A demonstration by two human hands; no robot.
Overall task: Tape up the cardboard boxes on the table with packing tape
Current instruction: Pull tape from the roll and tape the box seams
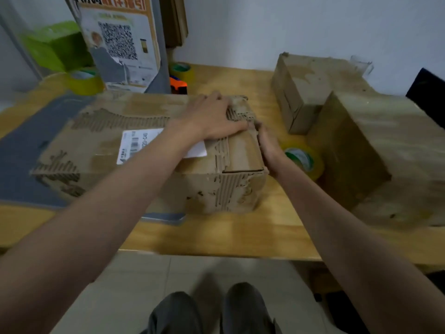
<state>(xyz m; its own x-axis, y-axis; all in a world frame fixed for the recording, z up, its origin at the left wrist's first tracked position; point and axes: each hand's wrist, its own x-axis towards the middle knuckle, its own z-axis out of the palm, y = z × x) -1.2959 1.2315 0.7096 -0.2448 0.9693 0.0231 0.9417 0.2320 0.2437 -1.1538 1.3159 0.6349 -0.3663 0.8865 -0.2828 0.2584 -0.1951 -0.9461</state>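
On the wooden surface (216, 235), dead centre — battered cardboard box (149, 155), label up, flaps down. Left hand (216, 116) spread flat over the far right corner of the top, fingers straight, pressing — likely pinning the flap for taping. Right hand (268, 143) flat against the right end, gripping nothing. Tape roll (302, 159) parked just beside that hand, probably for a quick grab. Two more boxes (337, 121) waiting at right.

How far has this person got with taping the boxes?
The two boxes at the right look closed and glossy, perhaps already taped. In hand: the left hand presses the big box's top, while the right hand is against its end. The tape roll lies beside it, unheld.
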